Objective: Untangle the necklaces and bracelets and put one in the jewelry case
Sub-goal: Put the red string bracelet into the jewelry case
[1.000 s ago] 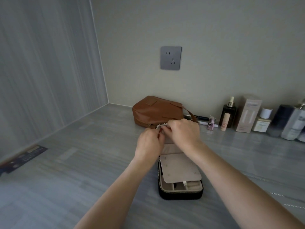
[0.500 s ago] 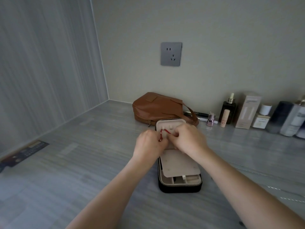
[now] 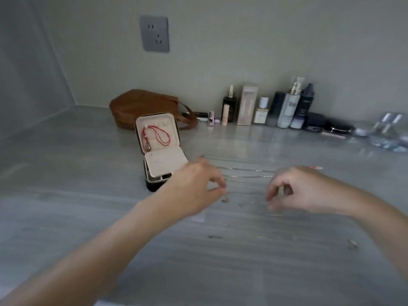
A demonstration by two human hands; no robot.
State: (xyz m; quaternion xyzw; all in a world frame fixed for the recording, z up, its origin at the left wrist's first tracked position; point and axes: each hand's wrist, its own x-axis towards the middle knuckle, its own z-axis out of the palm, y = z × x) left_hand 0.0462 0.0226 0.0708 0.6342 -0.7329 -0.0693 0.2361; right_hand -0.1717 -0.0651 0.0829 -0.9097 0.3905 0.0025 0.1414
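The black jewelry case [image 3: 152,186] stands open on the grey table, its cream lid [image 3: 172,127] upright. A red cord necklace [image 3: 162,135] hangs inside the lid. To the right of the case, my left hand [image 3: 196,186] pinches with thumb and forefinger at one end of a thin chain [image 3: 254,203], and a small pendant [image 3: 224,199] lies just under the fingertips. My right hand [image 3: 295,188] curls its fingers over the chain's other end; motion blur hides the contact. Behind both hands, silver chains [image 3: 245,170] lie stretched out on the table.
A brown leather bag [image 3: 141,107] sits behind the case. Several cosmetic bottles and boxes [image 3: 247,104] line the back wall, with clear plastic packaging [image 3: 388,133] at the far right. A small red piece [image 3: 316,167] lies behind my right hand, and a small item [image 3: 352,244] lies at the near right.
Both hands have left the case lid, where the red cord necklace now hangs, and moved right to the thin chain on the table. The view has swung right.
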